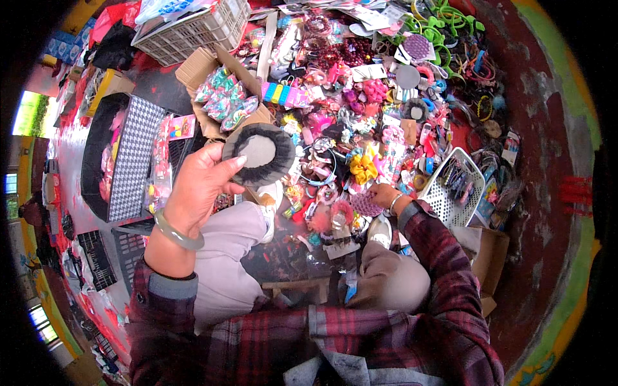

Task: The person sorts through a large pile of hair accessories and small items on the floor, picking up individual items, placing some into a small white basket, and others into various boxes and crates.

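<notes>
My left hand [201, 183] is raised and holds a round dark grey fuzzy hair piece [259, 153] with a pale centre, thumb on its lower left edge. A pale green bangle [177, 235] sits on that wrist. My right hand [385, 195] reaches down into the heap of hair accessories [360, 109] and touches a round pink mesh piece [365, 204] beside a yellow bow [362, 167]. Both sleeves are red plaid. My knees in light trousers [228, 257] show below.
A cardboard box of bright bows [222, 96] lies behind the left hand. A grey plastic crate [193, 29] stands at the back, a white basket [454, 186] at the right, a houndstooth-patterned box [132, 157] at the left. Green hairbands [450, 22] lie far right.
</notes>
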`<state>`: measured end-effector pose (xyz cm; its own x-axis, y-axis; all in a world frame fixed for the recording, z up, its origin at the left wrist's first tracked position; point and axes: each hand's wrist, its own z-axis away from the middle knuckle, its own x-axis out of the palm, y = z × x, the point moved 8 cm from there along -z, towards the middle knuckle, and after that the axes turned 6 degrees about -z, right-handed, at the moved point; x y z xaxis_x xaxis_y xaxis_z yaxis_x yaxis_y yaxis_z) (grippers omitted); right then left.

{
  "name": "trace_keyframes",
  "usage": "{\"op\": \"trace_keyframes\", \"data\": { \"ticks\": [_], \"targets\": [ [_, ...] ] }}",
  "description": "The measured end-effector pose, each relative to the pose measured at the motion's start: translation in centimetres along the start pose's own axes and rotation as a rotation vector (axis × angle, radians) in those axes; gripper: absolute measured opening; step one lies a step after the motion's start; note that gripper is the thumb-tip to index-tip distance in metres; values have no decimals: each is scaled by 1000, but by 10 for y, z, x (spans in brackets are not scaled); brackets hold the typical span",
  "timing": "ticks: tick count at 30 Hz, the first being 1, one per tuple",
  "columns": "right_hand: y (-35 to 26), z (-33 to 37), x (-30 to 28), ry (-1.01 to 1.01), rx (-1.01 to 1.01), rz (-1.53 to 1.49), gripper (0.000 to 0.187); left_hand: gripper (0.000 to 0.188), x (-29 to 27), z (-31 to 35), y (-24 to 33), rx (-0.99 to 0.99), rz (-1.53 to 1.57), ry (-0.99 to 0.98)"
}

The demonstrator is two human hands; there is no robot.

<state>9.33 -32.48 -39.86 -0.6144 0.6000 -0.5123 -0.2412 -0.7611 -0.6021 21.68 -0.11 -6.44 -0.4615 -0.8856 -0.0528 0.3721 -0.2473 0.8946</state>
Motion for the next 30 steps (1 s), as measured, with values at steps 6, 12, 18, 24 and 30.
{"op": "trace_keyframes", "data": {
  "ticks": [6, 12, 18, 24, 30],
  "targets": [
    [-56, -42, -71, 287, 99, 169, 29, 20, 20, -8, 3, -5, -145, -57],
    [-72, -128, -118, 548, -38, 126, 68, 18, 60, -6, 0, 59, -533, -338],
    [-80, -180, -106, 494, 46, 176, 48, 14, 69, -8, 8, 186, -557, -321],
    [-120, -132, -60, 404, -235, 572, 14, 16, 65, 1, 14, 272, -609, -375],
    [-120, -58, -18, 266, -589, 575, 11, 17, 64, 8, 16, 245, -599, -422]
  ]
}}
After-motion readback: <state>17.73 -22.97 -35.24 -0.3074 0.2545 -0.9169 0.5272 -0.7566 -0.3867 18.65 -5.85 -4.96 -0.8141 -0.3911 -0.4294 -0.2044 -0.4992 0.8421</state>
